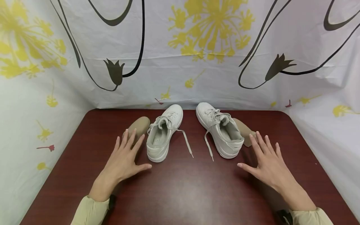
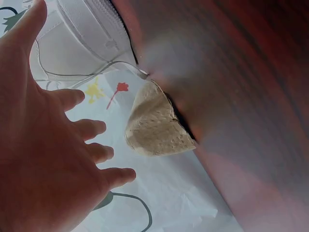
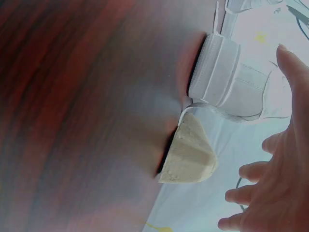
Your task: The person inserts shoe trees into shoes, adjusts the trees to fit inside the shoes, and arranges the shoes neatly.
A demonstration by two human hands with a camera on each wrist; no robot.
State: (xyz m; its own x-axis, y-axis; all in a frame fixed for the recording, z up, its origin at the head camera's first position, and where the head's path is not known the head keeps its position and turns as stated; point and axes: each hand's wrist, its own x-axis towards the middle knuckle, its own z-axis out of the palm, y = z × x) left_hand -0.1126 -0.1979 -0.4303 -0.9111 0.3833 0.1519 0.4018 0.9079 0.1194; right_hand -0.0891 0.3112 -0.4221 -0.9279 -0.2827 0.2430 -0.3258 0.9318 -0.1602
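Note:
Two white lace-up sneakers stand on the table, the left sneaker (image 1: 158,153) and the right sneaker (image 1: 228,149), heels toward me and laces untied. Beside the left sneaker's outer side lies a beige moulded shoe insert (image 1: 142,124), domed and rough like paper pulp (image 2: 154,128). A second beige insert (image 1: 244,128) sits at the right sneaker's outer side, partly hidden by it. My left hand (image 1: 122,162) hovers near the left insert, fingers spread, holding nothing. Likewise spread and holding nothing, my right hand (image 1: 268,165) is near the right insert.
The dark red-brown table (image 1: 185,193) has rounded far corners. White cloth (image 1: 180,81) printed with yellow and dark flowers hangs behind it and at both sides. One loose lace end (image 1: 186,142) trails between the sneakers; another lace end (image 1: 208,145) lies near the right sneaker.

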